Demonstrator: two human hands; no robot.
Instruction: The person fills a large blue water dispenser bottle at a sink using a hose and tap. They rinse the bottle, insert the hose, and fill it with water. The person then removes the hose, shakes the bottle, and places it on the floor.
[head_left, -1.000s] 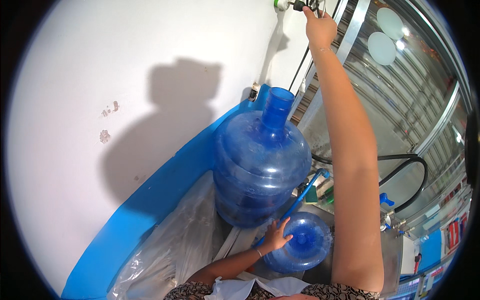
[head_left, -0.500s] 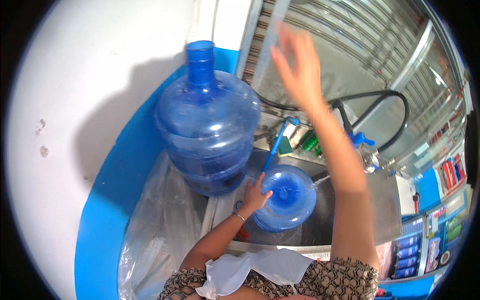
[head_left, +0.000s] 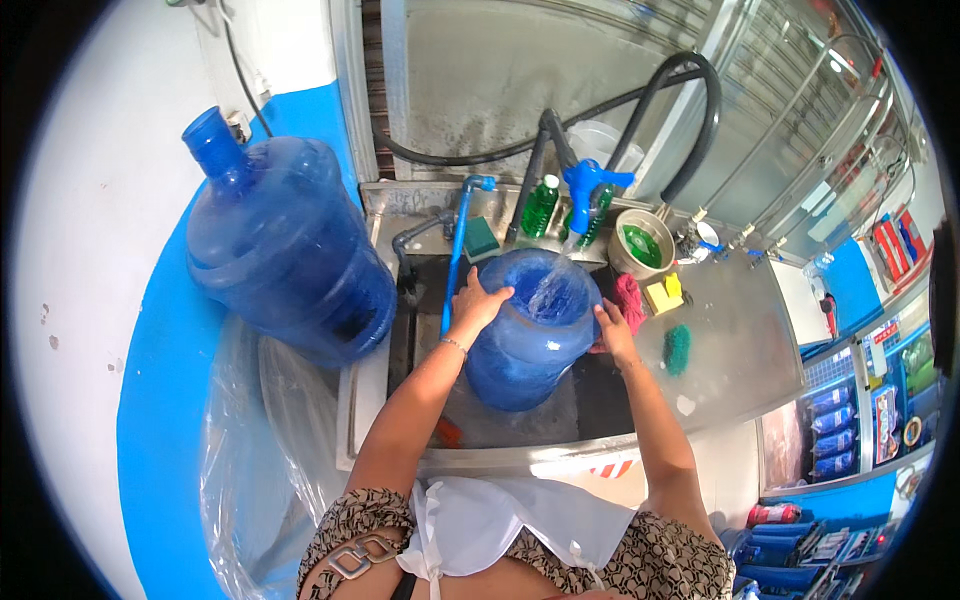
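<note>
Blue jug (head_left: 530,360): standing within the basin (head_left: 612,405), toward its middle; a round, dished end faces up.
Left hand (head_left: 478,303): on the jug's upper left side; thumb and fingers spread wide, in contact with the blue wall.
Right hand (head_left: 617,328): on the jug's upper right side, opposite the left; fingers touch the jug but are partly hidden, so cannot tell how far they close.
Water (head_left: 550,287): a stream falls from the blue spout (head_left: 586,200) onto the jug's upturned end.
Second jug (head_left: 290,250): blue, neck end up, left of the basin and near the wall; neither hand touches it.
Back ledge: green sponge (head_left: 481,240) just right of the blue pipe (head_left: 457,262); green bottle (head_left: 541,210) with white cap; bowl (head_left: 613,245) containing green liquid.
Counter (head_left: 740,335), right of basin: pink cloth (head_left: 629,298) at the basin's edge, yellow sponge (head_left: 672,286) beside it, green scouring pad (head_left: 677,349) nearer the person.
Black hose (head_left: 712,115): looped behind the bowl.
Clear plastic sheeting (head_left: 265,440): lower left, below the second jug.
</note>
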